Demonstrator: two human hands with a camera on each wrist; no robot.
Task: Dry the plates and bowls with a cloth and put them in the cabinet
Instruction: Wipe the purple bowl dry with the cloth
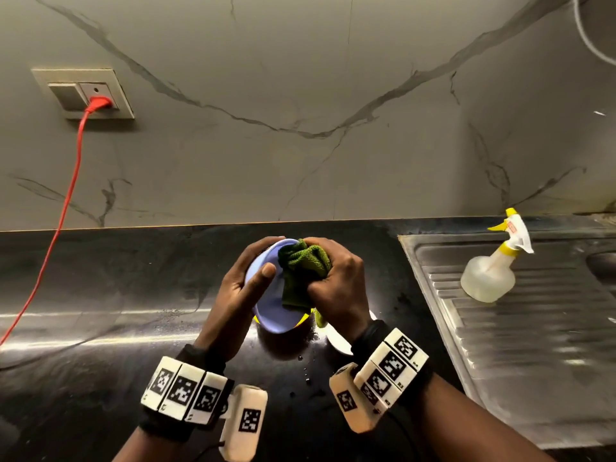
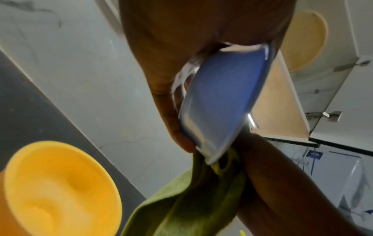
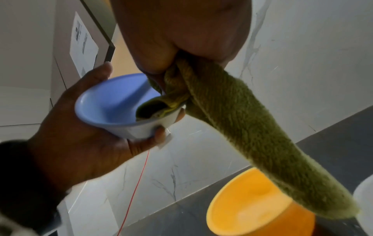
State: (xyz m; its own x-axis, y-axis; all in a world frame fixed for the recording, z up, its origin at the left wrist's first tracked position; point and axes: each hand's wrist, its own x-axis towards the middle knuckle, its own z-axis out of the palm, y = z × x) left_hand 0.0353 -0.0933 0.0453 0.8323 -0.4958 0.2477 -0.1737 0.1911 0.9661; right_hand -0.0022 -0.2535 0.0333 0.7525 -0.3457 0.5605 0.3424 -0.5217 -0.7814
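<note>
Blue bowl [image 1: 266,295] is held tilted above the black counter [image 1: 100,295] at frame centre, gripped by the left hand [image 1: 240,288]: thumb over the rim, fingers wrapped round the outside wall. Green cloth [image 1: 301,271] is bunched in the clenched right hand [image 1: 336,278] and pressed into the bowl's mouth; a loose tail is seen hanging down in the right wrist view. Bowl interior is mostly covered by cloth and knuckles in the head view; wet or dry cannot be told.

Yellow bowl [image 3: 260,206] stands on the counter directly below the hands; in the head view only slivers are seen under the blue bowl. A white object [image 1: 340,341] at 5 o'clock of the blue bowl is largely hidden by the right wrist; plate or bowl cannot be told.

Spray bottle [image 1: 493,268] stands on the steel drainboard [image 1: 500,345] at 3 o'clock, well apart. Red cable [image 1: 66,201] is plugged into the wall socket [image 1: 83,93] at 10 o'clock, cut off at the left edge. An open cabinet [image 2: 280,102] is seen overhead in the left wrist view, blurred, contents partly cut off.
</note>
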